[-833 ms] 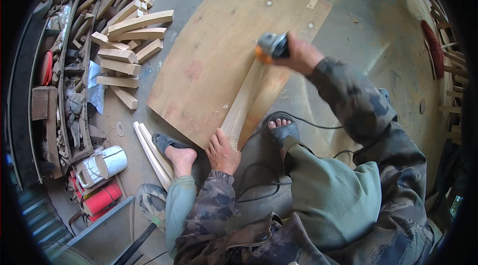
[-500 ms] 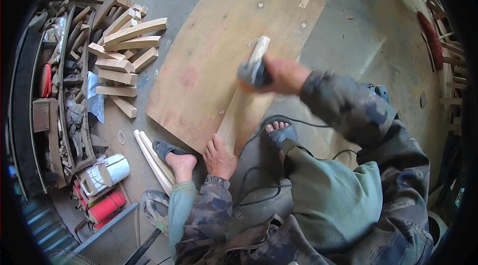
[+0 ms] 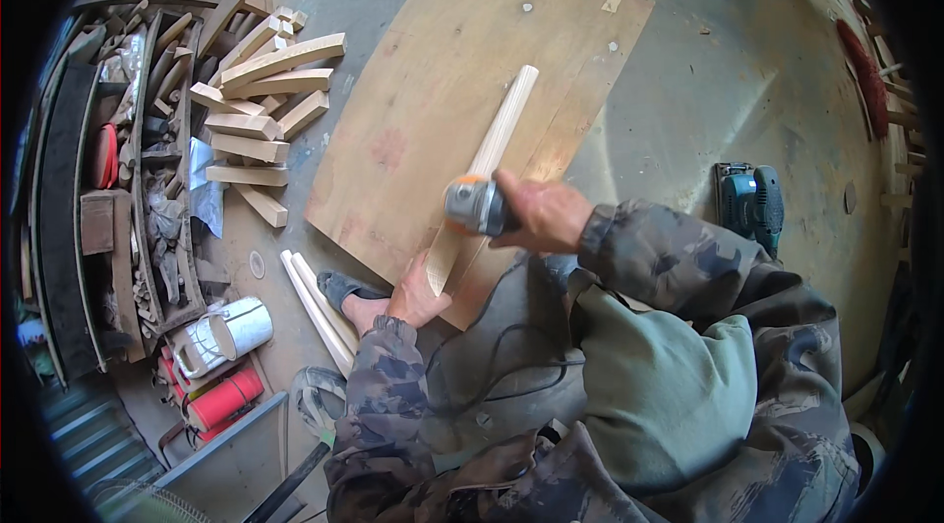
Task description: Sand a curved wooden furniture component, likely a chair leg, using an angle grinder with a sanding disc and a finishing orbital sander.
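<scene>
A long tapered wooden leg (image 3: 504,126) lies slantwise on a large plywood board (image 3: 423,71). At its near end my left hand (image 3: 417,295) is closed around the edge of the wood. My right hand (image 3: 547,212) grips an angle grinder (image 3: 476,204) by its dark body. The grinder's grey head and orange rim are over the lower half of the leg; its disc's face is hidden beneath. A black cord (image 3: 492,341) loops over the floor by my knees.
Several pale square wood pieces (image 3: 258,151) are piled left of the board. Two finished-looking legs (image 3: 317,307) lie by my left foot. A teal power sander (image 3: 751,201) stands at the right. Racks of scrap wood (image 3: 162,169), a white bucket (image 3: 241,328) and a red cylinder (image 3: 224,399) line the left.
My right hand has brought the grinder down the leg toward me, baring its far half. My left hand has tilted and shifted slightly at the near end. The view has moved a little.
</scene>
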The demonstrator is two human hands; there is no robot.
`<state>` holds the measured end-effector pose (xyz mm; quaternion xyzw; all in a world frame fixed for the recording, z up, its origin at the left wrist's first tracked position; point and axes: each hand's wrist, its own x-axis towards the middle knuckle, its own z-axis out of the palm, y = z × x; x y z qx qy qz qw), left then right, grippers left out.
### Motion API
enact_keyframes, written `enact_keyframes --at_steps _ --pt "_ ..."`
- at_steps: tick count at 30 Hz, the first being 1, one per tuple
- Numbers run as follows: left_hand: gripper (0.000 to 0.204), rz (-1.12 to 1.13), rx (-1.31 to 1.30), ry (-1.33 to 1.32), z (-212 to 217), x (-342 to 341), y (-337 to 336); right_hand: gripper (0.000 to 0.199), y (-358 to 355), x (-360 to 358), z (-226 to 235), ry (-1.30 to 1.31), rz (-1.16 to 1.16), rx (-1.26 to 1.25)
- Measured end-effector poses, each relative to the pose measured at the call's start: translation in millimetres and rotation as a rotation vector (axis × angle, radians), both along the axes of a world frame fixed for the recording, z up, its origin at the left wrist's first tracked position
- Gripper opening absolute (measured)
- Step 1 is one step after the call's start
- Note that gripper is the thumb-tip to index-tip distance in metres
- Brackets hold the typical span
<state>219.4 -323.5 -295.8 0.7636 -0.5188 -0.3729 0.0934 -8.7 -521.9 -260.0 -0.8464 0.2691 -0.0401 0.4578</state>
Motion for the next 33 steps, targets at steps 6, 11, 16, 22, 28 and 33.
enact_keyframes --at_steps 6,11,16,22,28,33 --pt "0.067 0.019 0.035 0.042 -8 4 -2 0.074 -119 -25 -22 0.131 -0.428 -0.164" --pt "0.064 0.12 -0.051 -0.34 -8 -15 4 0.08 -149 -49 -35 0.153 -0.586 -0.179" --pt "0.063 0.195 -0.161 -0.297 -21 -10 8 0.076 -80 -62 -2 -0.082 -0.629 -0.016" --pt "0.061 0.1 0.022 -0.293 -13 -24 0 0.068 -8 -47 11 -0.052 -0.353 0.051" --pt "0.067 0.035 0.037 -0.303 -16 -23 -3 0.067 30 -25 -2 -0.013 -0.146 0.021" --pt "0.067 0.047 0.005 -0.349 -22 -21 4 0.067 32 -16 -8 0.032 -0.094 0.009"
